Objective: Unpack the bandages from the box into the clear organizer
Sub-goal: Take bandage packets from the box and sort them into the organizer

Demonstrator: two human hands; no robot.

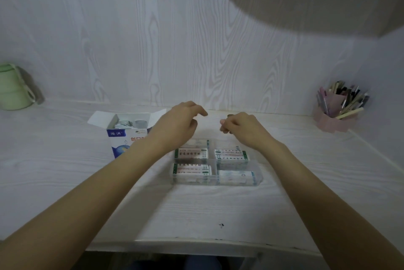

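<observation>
Far left, a green mug (pixel 12 87) stands against the wall, well apart from the work.

The box (pixel 127 133) stands upright on the desk (pixel 65 171), flaps open, with wrapped packets visible inside. Its front is white and blue with Chinese characters; your forearm hides part of the print and the rest is too blurred to read.

Your left hand (pixel 181 124) hovers just right of the box, above the far left corner of the organizer (pixel 258 176). Fingers are loosely curled, thumb and forefinger apart, gripping nothing.

The organizer lies flat between your forearms, beside the box. Bandage packs (pixel 192 170) fill its compartments: two white packs with green edges and red lettering on the left, one more partly hidden under your wrist, two on the right. The lettering is not legible.

Your right hand (pixel 242 126) hovers beyond the organizer's far right corner, knuckles up, fingers curled inward. You cannot tell whether they pinch anything.

Far right, a pink holder (pixel 334 120) full of pens sits by the wall.
</observation>
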